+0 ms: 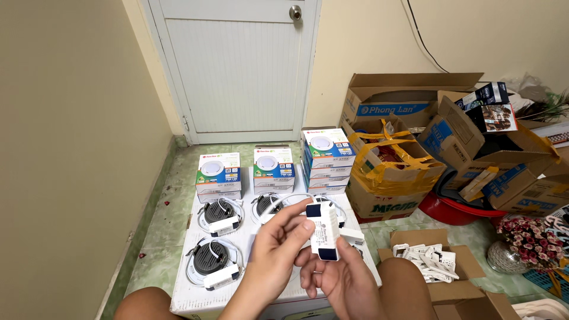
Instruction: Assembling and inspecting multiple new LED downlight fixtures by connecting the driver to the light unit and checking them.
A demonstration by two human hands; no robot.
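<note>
A: What are the hands holding?

B: A small white driver box with dark blue ends [323,231]. The left hand [278,249] pinches it from the left side, thumb and fingers [306,225] closed on its upper part. The right hand [344,281] cups it from below, fingers curled around its lower end. Both hands grip the same box, raised above the desk.

A: What kind of desk?

B: A low white surface [189,296], which looks like a large flat carton used as a desk, set between the person's knees.

A: What lies on it?

B: Round downlights lying face down with black backs and white wires: one at the near left [210,261], one behind it [220,212], and another [267,204] further right, partly hidden by the hands. Each of the left two has a white driver beside it.

A: And behind those?

B: Boxed downlights in a row: a stack at the left [219,176], another in the middle [274,169] and a taller stack at the right [328,160].

A: Anything to the right?

B: An open cardboard box of white parts [430,261] on the floor, near the right knee, and a taped carton [391,178] further back.
</note>
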